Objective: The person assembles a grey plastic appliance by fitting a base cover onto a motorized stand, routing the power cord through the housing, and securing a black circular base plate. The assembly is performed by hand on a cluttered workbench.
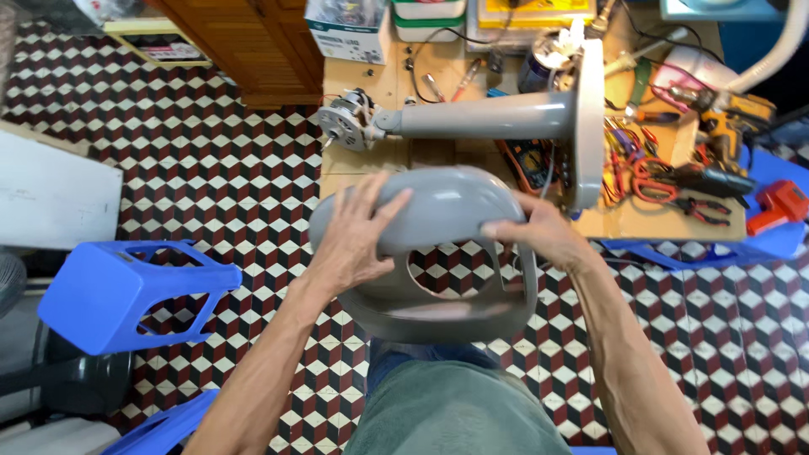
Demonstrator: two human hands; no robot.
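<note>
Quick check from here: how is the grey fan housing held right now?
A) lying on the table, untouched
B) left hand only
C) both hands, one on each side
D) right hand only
C: the left hand grips the housing on its left side and the right hand grips its right edge, holding it up in front of the table.

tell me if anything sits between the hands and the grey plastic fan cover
Nothing visible does. The left hand lies flat on the curved grey plastic fan cover, and the right hand grips its right edge. Both touch it directly, above the patterned tile floor.
</note>
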